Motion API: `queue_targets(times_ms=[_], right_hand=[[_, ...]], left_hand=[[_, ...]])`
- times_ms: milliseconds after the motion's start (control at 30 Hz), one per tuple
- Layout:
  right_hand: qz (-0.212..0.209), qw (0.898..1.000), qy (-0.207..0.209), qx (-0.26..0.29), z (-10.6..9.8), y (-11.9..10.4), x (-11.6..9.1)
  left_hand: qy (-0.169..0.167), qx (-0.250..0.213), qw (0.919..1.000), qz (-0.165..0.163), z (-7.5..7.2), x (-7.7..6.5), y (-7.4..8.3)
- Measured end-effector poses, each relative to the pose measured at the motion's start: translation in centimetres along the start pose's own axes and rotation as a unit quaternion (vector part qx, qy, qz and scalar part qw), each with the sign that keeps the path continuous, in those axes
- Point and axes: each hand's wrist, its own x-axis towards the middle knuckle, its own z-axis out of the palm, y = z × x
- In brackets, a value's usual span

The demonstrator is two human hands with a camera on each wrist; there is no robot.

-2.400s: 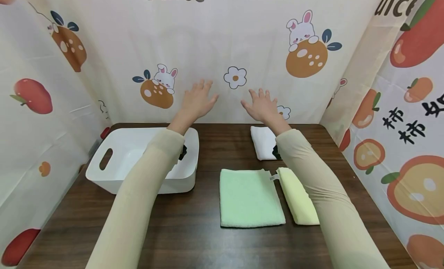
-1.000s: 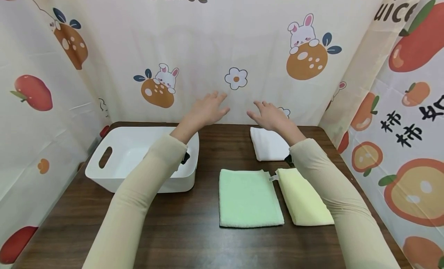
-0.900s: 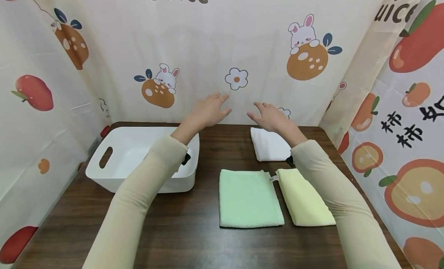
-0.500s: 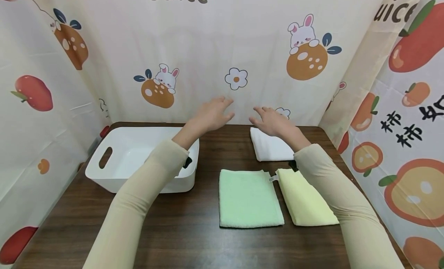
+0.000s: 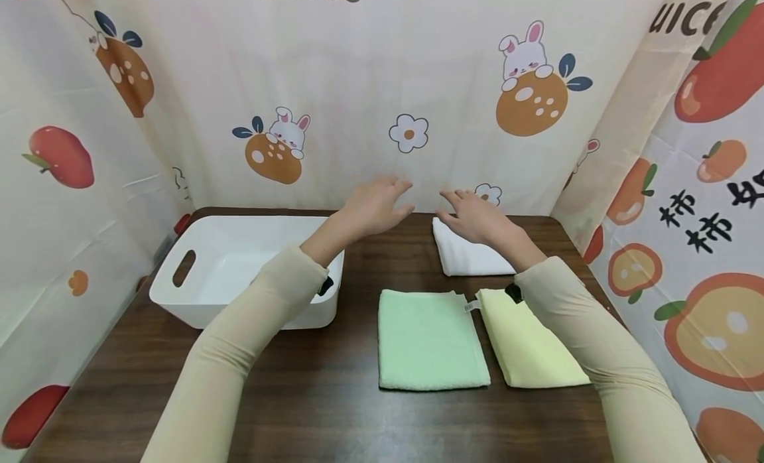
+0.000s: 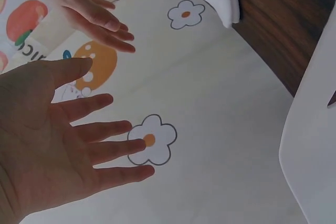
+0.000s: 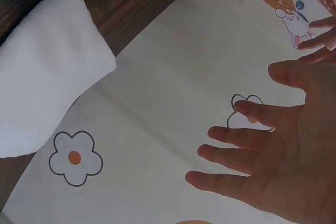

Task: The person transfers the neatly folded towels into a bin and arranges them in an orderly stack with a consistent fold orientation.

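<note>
Both hands hover over the far edge of the table, holding nothing. My left hand (image 5: 375,207), fingers spread in the left wrist view, is to the right of a white plastic bin (image 5: 215,264). Fingers extended, my right hand (image 5: 477,219) hangs above a folded white towel (image 5: 468,254), partly covering it in the head view. A folded green towel (image 5: 432,340) lies flat in the middle of the table. Beside it on the right is a folded yellow towel (image 5: 525,343), partly hidden by the right sleeve.
The dark wooden table (image 5: 334,396) carries the bin at its back left. A printed curtain (image 5: 352,85) rises just behind the far edge, and more curtain (image 5: 710,244) closes off the sides. An oval handle hole (image 5: 184,268) pierces the bin's left wall.
Both hands have come down and drawn back from the curtain. The left hand has shifted right, toward the right hand. Towels and bin lie where they were.
</note>
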Motion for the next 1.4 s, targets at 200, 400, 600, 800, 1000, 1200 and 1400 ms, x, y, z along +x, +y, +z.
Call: queue_targets(times_ms=[200,400,600,800,1000,1200,1400], right_hand=[[-0.002,1.0,-0.004,-0.003,-0.1,0.2,-1.0],[-0.015,1.0,0.001,-0.009,0.1,0.5,-2.0],[-0.026,1.0,0.001,-0.005,0.8,0.5,-2.8],[-0.026,1.0,-0.013,0.006,1.3,0.1,-3.6],[-0.036,0.999,-0.016,-0.003,2.1,0.4,-4.0],[-0.038,0.999,-0.027,0.004,2.7,0.9,-5.0],[-0.04,0.999,-0.022,0.017,3.9,1.3,-5.7]], left_hand=[[-0.007,0.005,0.9999,0.009,0.3,-0.5,0.5],[-0.018,0.017,0.9996,0.017,0.7,-1.0,1.1],[-0.038,0.014,0.999,0.018,1.2,-1.6,1.6],[-0.046,-0.003,0.9987,0.023,1.4,-2.1,1.8],[-0.076,-0.059,0.9952,0.019,1.8,-2.7,2.0],[-0.091,-0.08,0.9925,0.014,2.6,-3.2,2.6],[-0.087,-0.129,0.9877,-0.012,3.8,-4.0,3.1]])
